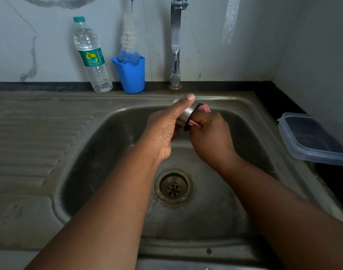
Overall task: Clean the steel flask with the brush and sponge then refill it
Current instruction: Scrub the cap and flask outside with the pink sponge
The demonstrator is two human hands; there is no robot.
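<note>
Over the sink basin (100, 152), my left hand (162, 131) grips a small steel piece with a black rim (187, 114); whether it is the flask or its lid I cannot tell, as my hand hides most of it. My right hand (209, 137) is closed around a pink sponge (205, 108) and presses it into the open end of the steel piece. The bottle brush (128, 38), white and blue bristles, stands in a blue cup (130, 75) at the back ledge.
A plastic water bottle (91, 55) stands left of the blue cup. The tap (175, 41) rises behind my hands, with no water visibly running. A clear plastic container (310, 139) sits at the right. A ribbed drainboard (30, 137) lies left; the drain (173, 187) is below.
</note>
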